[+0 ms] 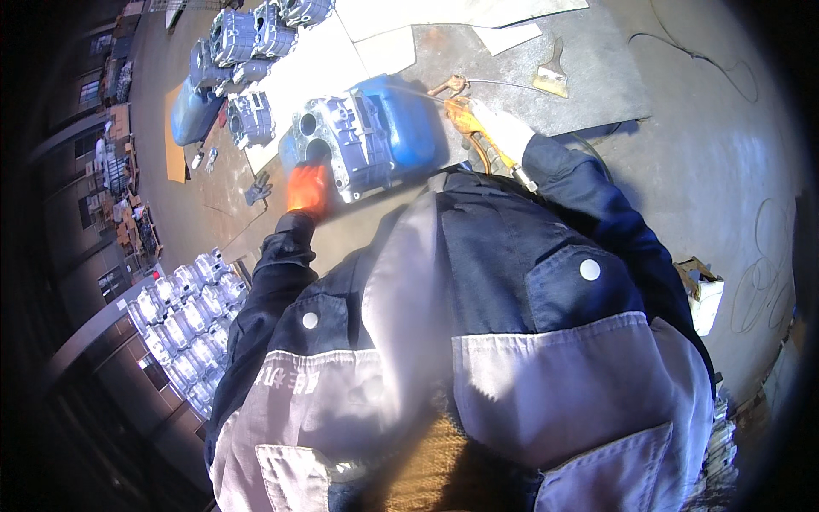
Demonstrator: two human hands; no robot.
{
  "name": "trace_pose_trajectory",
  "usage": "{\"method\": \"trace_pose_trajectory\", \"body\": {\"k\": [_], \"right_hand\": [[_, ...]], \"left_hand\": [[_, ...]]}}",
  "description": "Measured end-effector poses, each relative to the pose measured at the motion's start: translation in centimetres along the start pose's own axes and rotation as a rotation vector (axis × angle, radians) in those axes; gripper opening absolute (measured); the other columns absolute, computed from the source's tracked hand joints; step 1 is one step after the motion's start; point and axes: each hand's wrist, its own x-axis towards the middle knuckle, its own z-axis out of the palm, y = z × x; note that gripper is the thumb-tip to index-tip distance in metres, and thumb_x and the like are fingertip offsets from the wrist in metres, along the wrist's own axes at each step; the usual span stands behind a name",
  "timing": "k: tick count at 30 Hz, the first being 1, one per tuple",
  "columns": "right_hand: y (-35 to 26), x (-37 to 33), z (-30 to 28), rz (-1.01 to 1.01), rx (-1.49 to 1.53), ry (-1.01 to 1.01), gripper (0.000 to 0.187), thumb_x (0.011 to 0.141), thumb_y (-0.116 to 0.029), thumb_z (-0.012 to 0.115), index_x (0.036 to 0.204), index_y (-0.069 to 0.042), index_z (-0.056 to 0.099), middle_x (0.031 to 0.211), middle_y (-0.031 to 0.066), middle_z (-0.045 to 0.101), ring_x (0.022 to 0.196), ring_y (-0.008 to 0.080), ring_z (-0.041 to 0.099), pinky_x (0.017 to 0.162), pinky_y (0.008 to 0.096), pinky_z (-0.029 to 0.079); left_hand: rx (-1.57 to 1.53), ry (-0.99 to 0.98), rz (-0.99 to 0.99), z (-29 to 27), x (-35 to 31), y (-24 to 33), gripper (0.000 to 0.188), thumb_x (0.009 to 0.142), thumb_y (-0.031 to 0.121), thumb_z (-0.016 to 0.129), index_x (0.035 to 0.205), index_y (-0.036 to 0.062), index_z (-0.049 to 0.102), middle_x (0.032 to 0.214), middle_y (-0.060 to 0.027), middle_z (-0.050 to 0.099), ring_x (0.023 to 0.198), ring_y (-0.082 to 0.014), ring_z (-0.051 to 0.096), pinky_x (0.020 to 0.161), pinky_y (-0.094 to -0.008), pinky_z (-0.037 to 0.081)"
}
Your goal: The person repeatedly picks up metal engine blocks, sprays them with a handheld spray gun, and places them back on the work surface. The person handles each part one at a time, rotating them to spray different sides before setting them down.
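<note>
Hands reach forward, left hand point(309, 189) gripping a metal casting point(351, 136), right hand point(505, 130) clasping an orange gun point(466, 119).

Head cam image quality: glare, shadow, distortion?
Head view: glare bleaches the flat white sheets and white-looking gloved right hand, hiding finger detail; head view: a shadow darkens the smooth grey floor beside the dark-blue right sleeve; head view: background edges bow at left, corners fall to black.
</note>
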Motion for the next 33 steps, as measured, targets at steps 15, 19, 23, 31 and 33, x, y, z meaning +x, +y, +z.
{"method": "trace_pose_trajectory", "body": {"k": [15, 19, 23, 31, 33], "right_hand": [[3.6, -6.0, -5.0, 0.428, 0.357, -0.114, 0.064, 0.096, -0.056, 0.037, 0.107, 0.0, 0.066, 0.093, 0.0132, 0.067, 0.081, 0.0182, 0.062, 0.072, 0.0283, 0.047], [3.7, -8.0, -5.0, 0.402, 0.614, -0.15, 0.056, 0.1, -0.045, 0.036, 0.116, 0.002, 0.061, 0.106, 0.0135, 0.066, 0.099, 0.0178, 0.061, 0.086, 0.0262, 0.046], [2.4, -7.4, -4.4, -0.018, 1.499, -0.574, 0.047, 0.103, -0.034, 0.037, 0.125, 0.005, 0.053, 0.117, 0.0136, 0.063, 0.11, 0.0166, 0.058, 0.094, 0.0259, 0.045], [-0.7, -4.3, -2.9, 0.15, 0.77, 0.001, 0.047, 0.103, -0.035, 0.037, 0.124, 0.003, 0.053, 0.11, 0.0123, 0.063, 0.099, 0.0149, 0.061, 0.085, 0.0255, 0.048], [-1.2, -3.6, -3.3, 0.013, 1.209, -0.471, 0.047, 0.104, -0.035, 0.033, 0.123, 0.003, 0.052, 0.111, 0.0136, 0.061, 0.098, 0.017, 0.062, 0.083, 0.0269, 0.05]], "left_hand": [[-0.209, -0.091, -0.643, -1.8, 8.3, 4.1, 0.055, 0.077, 0.034, 0.069, 0.116, 0.0015, 0.049, 0.098, -0.0226, 0.065, 0.095, -0.038, 0.063, 0.083, -0.0458, 0.047], [-0.143, 0.056, -0.677, -1.1, 7.6, 5.4, 0.057, 0.078, 0.037, 0.067, 0.121, 0.004, 0.05, 0.104, -0.0196, 0.065, 0.099, -0.037, 0.061, 0.084, -0.0491, 0.043], [-0.161, -0.047, -0.7, -1.2, 8.1, 4.8, 0.061, 0.076, 0.043, 0.066, 0.121, 0.0061, 0.051, 0.105, -0.018, 0.066, 0.099, -0.0361, 0.062, 0.085, -0.0493, 0.044], [-0.343, -0.003, -0.321, -0.1, 5.9, 0.3, 0.05, 0.071, 0.02, 0.068, 0.115, 0.0022, 0.053, 0.086, -0.022, 0.066, 0.082, -0.0408, 0.063, 0.071, -0.0461, 0.05], [-0.498, 0.01, -0.257, 1.3, 5.8, -1.1, 0.053, 0.068, 0.013, 0.07, 0.116, 0.0003, 0.049, 0.087, -0.0281, 0.062, 0.085, -0.0449, 0.061, 0.072, -0.0496, 0.049]]}}
